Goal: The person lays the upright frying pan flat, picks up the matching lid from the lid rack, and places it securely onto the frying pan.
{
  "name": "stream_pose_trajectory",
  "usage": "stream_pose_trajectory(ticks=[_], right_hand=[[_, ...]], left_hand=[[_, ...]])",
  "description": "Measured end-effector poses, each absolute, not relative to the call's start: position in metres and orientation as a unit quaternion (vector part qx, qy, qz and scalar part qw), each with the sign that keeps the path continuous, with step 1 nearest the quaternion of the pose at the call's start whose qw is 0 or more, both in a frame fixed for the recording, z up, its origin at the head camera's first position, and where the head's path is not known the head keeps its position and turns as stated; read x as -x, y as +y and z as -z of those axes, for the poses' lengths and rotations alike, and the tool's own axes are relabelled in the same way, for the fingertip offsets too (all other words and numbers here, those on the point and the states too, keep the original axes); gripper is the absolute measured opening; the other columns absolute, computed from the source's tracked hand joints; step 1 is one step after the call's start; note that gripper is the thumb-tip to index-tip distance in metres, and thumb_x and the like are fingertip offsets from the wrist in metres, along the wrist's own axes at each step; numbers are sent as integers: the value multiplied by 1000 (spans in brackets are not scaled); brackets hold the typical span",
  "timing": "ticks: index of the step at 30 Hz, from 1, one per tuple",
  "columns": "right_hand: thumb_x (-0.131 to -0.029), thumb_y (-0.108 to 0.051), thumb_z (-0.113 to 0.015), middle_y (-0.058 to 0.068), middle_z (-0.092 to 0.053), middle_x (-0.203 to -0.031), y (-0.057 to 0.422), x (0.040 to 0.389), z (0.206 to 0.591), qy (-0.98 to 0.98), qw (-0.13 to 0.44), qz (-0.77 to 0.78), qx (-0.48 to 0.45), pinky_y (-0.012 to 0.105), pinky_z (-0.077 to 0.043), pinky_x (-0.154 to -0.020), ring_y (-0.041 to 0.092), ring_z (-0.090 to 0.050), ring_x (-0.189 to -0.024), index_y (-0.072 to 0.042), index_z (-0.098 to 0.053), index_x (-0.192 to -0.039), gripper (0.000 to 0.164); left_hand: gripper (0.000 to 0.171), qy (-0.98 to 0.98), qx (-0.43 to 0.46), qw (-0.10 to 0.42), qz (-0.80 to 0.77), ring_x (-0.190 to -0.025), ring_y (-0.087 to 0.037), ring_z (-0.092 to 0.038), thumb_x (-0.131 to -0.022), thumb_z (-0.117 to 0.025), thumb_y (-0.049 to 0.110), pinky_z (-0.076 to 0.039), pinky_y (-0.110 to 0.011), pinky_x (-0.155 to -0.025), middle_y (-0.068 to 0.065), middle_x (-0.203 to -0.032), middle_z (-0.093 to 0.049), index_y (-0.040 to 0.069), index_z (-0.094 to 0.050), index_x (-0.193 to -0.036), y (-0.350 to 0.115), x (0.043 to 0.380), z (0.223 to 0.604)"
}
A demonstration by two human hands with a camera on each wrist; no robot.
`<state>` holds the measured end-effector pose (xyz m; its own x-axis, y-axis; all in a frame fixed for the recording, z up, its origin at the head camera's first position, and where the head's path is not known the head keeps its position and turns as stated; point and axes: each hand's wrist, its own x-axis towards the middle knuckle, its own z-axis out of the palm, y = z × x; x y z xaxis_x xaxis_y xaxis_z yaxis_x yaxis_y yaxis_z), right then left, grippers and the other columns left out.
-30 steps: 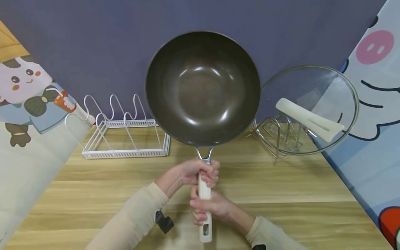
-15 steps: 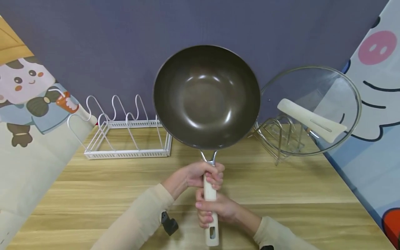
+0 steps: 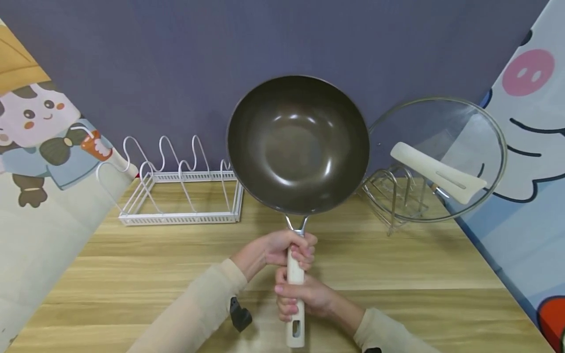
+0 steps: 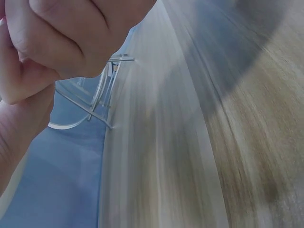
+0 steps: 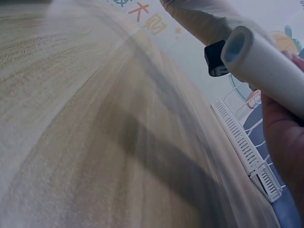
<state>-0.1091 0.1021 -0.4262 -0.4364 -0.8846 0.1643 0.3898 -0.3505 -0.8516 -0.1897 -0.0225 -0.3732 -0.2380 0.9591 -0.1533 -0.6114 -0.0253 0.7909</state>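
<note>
A deep brown wok with a pale cream handle is held up over the table, its inside facing the head camera. My left hand grips the handle close to the metal fork at the wok's rim. Just below it, my right hand wraps round the lower part, thumb across the front. The handle's end with its slot sticks out beneath the right hand. In the left wrist view the left hand shows curled fingers. The right wrist view shows the handle's tip beside the right hand.
A white wire rack stands at the back left. At the back right, a metal wire stand holds a glass lid with a cream handle upright. A dark wall rises behind the wooden table.
The wok has come lower in the head view and shifted slightly right, looking smaller and more tilted. Both hands keep their grip on the handle. Rack and lid stay in place.
</note>
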Motion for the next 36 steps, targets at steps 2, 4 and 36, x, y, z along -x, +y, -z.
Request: stream_pose_trajectory(ticks=[2,4,36], right_hand=[[-101,-13,-40,-17,-42,-64,102,109,428,383,421,758,319,17,-43,-64,-2,-44,-57,-24,-41,-89,16],[-101,-13,-40,-17,-43,-64,102,108,429,385,422,758,314,18,-43,-64,-2,-44,-57,-24,-41,-89,16],[-102,-13,-37,-17,-41,-62,102,99,448,361,448,773,268,16,-41,-64,-4,-44,-57,-23,-41,-84,21]], left_hand=[[34,393,-218,578,-681,-47,3,-36,-80,-32,-4,-31,-14,-58,17,-51,-37,24,-35,-61,-23,190,375],[34,392,-215,580,-681,-47,3,-36,-80,-32,-4,-32,-14,-58,17,-51,-37,24,-34,-61,-23,190,377],[37,353,-171,589,-707,-47,4,-39,-82,-24,-2,-30,-13,-58,17,-49,-34,25,-37,-60,-23,185,415]])
